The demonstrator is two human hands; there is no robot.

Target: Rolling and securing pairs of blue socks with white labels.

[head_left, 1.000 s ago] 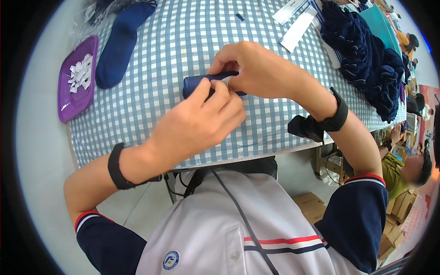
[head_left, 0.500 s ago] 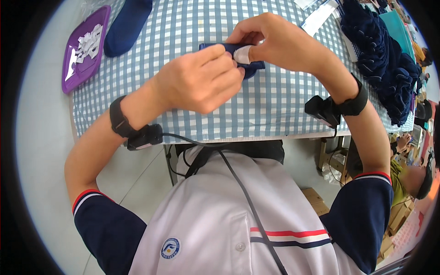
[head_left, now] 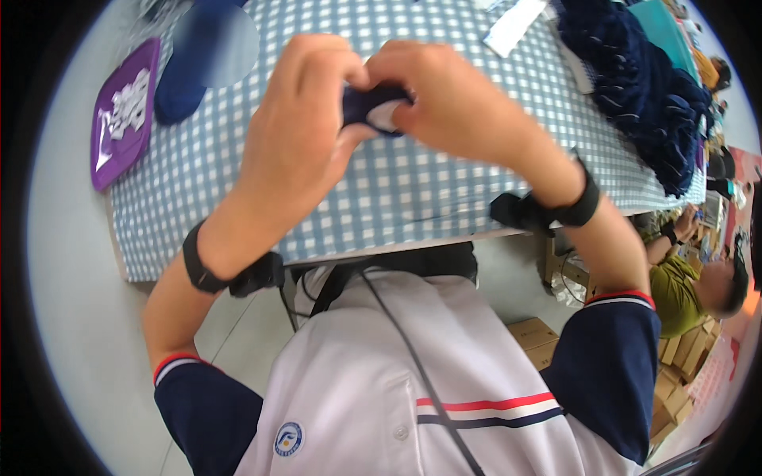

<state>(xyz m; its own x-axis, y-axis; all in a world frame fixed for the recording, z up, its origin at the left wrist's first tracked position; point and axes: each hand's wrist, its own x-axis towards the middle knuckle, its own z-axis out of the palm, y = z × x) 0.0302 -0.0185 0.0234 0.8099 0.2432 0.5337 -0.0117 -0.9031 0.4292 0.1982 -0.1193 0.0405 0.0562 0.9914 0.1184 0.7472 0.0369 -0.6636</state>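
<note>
Checked blue-and-white cloth covers our table (head_left: 413, 182). At upper centre our left hand (head_left: 298, 135) and right hand (head_left: 456, 111) pinch a small dark navy fabric piece (head_left: 373, 107) between them, mid-fold; a navy pile (head_left: 635, 87) waits upper right, a purple tray (head_left: 119, 119) upper left.

we hold a small dark blue fabric piece (head_left: 373, 107) between our left hand (head_left: 305, 131) and right hand (head_left: 456, 111), above the checked tablecloth (head_left: 413, 190).

Setting: garment packing workshop.
Evidence: checked-cloth worktable (head_left: 444, 182), heap of navy socks (head_left: 635, 87), stacked cardboard boxes (head_left: 675, 381), seated co-worker (head_left: 690, 285) alongside.
</note>
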